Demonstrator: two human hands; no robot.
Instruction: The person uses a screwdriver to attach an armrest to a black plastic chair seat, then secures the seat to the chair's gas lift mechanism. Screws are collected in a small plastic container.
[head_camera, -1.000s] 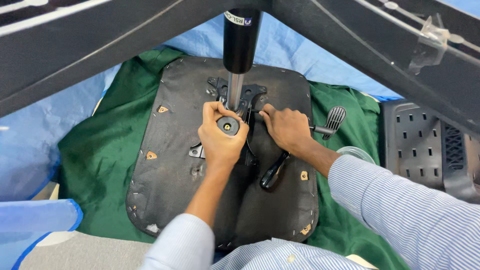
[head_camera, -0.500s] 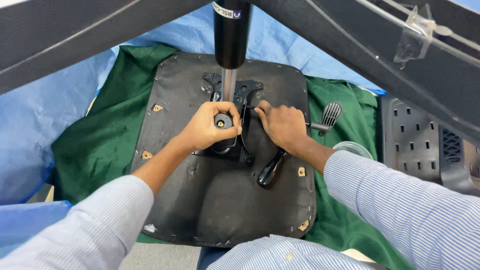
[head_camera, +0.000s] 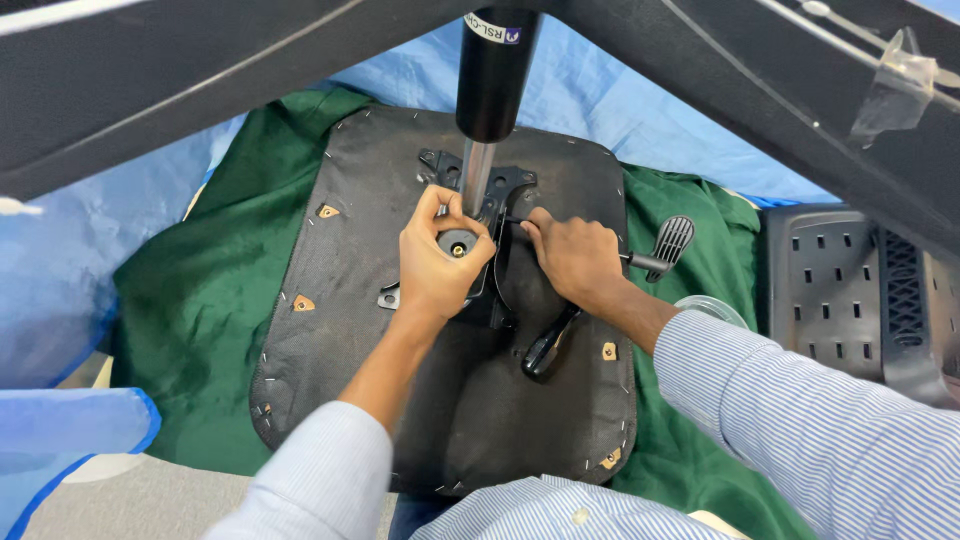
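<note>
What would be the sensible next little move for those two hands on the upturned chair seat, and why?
Probably a small turn of the black knob with the left hand, whose fingers already wrap it at the foot of the gas cylinder. The right hand lies on the metal mechanism plate beside it, apparently steadying the seat underside.

There is one upturned black seat pan (head_camera: 330, 330), with one gas cylinder (head_camera: 492, 90) standing on its one metal mechanism plate (head_camera: 500, 190), and two levers: one paddle-ended lever (head_camera: 668, 245) and one black-handled lever (head_camera: 548, 345). Two hands work there, the left hand (head_camera: 438, 262) and the right hand (head_camera: 572, 258). One green cloth (head_camera: 190, 310), one blue sheet (head_camera: 60, 260) and one perforated black panel (head_camera: 830, 290) lie around.
</note>
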